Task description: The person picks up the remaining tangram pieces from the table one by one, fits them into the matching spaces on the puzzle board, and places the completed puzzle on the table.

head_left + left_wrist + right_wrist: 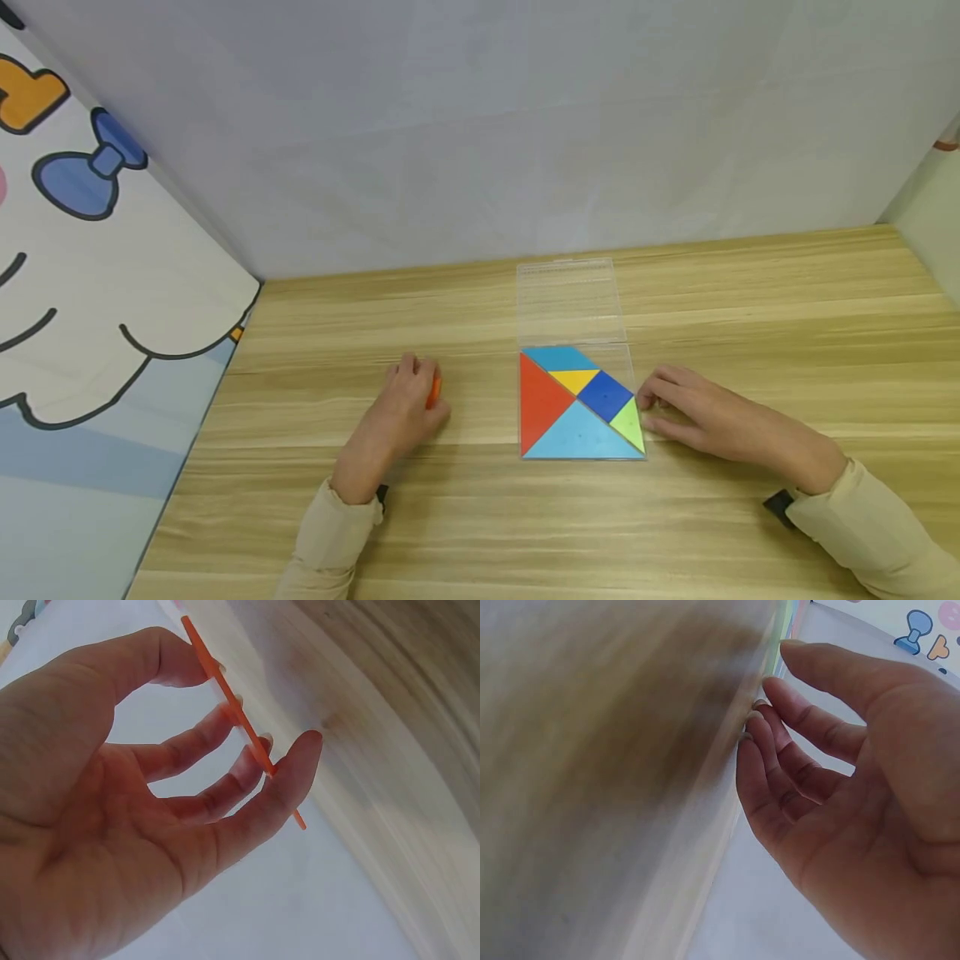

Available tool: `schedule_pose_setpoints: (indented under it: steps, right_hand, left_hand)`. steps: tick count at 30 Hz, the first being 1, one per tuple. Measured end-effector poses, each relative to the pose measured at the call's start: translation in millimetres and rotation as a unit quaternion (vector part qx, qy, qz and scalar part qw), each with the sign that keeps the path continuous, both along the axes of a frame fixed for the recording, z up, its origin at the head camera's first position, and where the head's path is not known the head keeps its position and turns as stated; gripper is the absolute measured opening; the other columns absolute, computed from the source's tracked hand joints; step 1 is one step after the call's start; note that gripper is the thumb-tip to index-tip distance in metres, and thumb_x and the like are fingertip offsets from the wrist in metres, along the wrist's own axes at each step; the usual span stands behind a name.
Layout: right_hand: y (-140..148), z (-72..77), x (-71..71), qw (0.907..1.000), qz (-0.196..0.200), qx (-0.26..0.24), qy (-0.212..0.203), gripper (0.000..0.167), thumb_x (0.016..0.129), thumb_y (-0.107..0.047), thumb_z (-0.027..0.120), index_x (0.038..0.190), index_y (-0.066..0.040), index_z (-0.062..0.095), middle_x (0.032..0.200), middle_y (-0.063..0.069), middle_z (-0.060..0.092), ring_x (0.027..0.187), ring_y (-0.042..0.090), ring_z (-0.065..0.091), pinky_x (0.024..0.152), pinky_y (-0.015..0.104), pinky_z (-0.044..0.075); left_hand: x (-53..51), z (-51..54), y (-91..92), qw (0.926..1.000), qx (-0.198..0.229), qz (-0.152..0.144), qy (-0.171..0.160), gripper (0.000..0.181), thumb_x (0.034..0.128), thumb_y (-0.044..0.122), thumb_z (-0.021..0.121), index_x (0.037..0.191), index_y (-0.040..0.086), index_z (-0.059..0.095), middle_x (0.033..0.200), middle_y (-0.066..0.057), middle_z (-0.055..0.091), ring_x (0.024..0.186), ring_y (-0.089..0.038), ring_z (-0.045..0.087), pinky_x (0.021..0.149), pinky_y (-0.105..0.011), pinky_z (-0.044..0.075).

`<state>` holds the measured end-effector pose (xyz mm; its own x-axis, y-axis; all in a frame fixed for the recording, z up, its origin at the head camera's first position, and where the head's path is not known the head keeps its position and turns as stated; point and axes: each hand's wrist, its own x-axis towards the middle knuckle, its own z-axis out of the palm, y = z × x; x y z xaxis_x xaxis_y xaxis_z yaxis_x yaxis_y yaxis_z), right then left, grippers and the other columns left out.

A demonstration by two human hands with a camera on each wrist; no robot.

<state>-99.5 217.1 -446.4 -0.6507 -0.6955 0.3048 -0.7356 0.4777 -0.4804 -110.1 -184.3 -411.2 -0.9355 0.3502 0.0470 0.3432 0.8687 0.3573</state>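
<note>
My left hand [401,408] pinches a thin orange tangram piece [244,720] between thumb and fingers, left of the clear case. In the left wrist view the piece is edge-on, so its outline cannot be told. The clear plastic case [621,360] lies unfolded on the table. Inside it are a red triangle [542,404], a light blue triangle [581,437], a blue square [606,397], a yellow triangle [576,380], a lime triangle [630,425] and a teal piece [558,358]. My right hand [693,412] has loosely bent fingers at the case's right edge, holding nothing visible.
The case's transparent lid [570,300] lies flat toward the back of the wooden table [465,525]. A pale cloth wall [480,133] rises behind the table, and a cartoon-printed panel [112,275] stands on the left.
</note>
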Motion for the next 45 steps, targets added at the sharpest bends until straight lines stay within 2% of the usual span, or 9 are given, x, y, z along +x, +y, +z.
schedule_pose_setpoints:
  steps: [7, 13, 27, 31, 38, 45]
  right_hand:
    - [0.8, 0.2, -0.9, 1.0000, -0.004, 0.008, -0.005, 0.026, 0.089, -0.004, 0.078, 0.105, -0.017, 0.063, 0.106, -0.012, 0.054, 0.094, 0.006, 0.049, 0.079, 0.028, 0.048]
    - [-0.1, 1.2, -0.2, 0.9999, -0.002, 0.008, -0.005, 0.025, 0.089, -0.003, 0.078, 0.105, -0.017, 0.063, 0.106, -0.011, 0.054, 0.094, 0.006, 0.049, 0.079, 0.028, 0.048]
    - [1.1, 0.0, -0.5, 0.9999, -0.003, 0.007, -0.015, 0.023, 0.091, -0.003, 0.076, 0.106, -0.016, 0.064, 0.106, -0.011, 0.054, 0.093, 0.005, 0.050, 0.079, 0.027, 0.049]
    - [0.8, -0.7, -0.8, 0.9999, -0.003, 0.008, -0.014, 0.023, 0.091, -0.003, 0.076, 0.105, -0.016, 0.064, 0.105, -0.010, 0.054, 0.093, 0.005, 0.049, 0.078, 0.027, 0.048]
    - [0.1, -0.9, -0.9, 0.9999, -0.003, 0.008, -0.014, 0.023, 0.089, -0.003, 0.077, 0.104, -0.015, 0.064, 0.105, -0.009, 0.054, 0.093, 0.006, 0.050, 0.078, 0.027, 0.049]
    - [0.9, -0.4, -0.6, 0.9995, -0.009, 0.014, -0.026, 0.022, 0.091, -0.004, 0.076, 0.105, -0.016, 0.064, 0.106, -0.010, 0.053, 0.093, 0.006, 0.049, 0.079, 0.027, 0.049]
  left_hand:
    - [-0.7, -1.8, 2.7, 0.9999, 0.007, 0.007, 0.013, 0.018, 0.0886, 0.000, 0.063, 0.104, -0.002, 0.054, 0.097, -0.020, 0.049, 0.082, -0.034, 0.046, 0.065, -0.038, 0.042]
    - [-1.1, -3.1, 3.1, 0.9997, 0.012, 0.008, 0.019, 0.021, 0.0898, 0.002, 0.065, 0.108, -0.002, 0.056, 0.096, -0.020, 0.051, 0.083, -0.034, 0.049, 0.064, -0.038, 0.044]
    - [-4.3, -4.8, 10.5, 0.9987, 0.028, -0.001, 0.042, 0.021, 0.0889, 0.003, 0.068, 0.107, -0.003, 0.058, 0.089, -0.014, 0.051, 0.075, -0.027, 0.047, 0.061, -0.034, 0.043]
    - [-4.8, -6.4, 15.3, 0.9982, 0.031, -0.005, 0.052, 0.022, 0.0885, 0.002, 0.068, 0.107, -0.003, 0.059, 0.090, -0.016, 0.053, 0.076, -0.029, 0.049, 0.062, -0.035, 0.044]
    - [-5.6, -7.3, 24.1, 0.9987, 0.032, 0.004, 0.040, 0.025, 0.0889, 0.005, 0.066, 0.112, -0.004, 0.064, 0.100, -0.021, 0.055, 0.085, -0.034, 0.052, 0.066, -0.038, 0.047]
    - [-8.5, -9.1, 32.6, 0.9969, 0.037, -0.015, 0.067, 0.021, 0.0892, 0.006, 0.067, 0.107, -0.005, 0.064, 0.098, -0.020, 0.056, 0.082, -0.032, 0.052, 0.066, -0.038, 0.047]
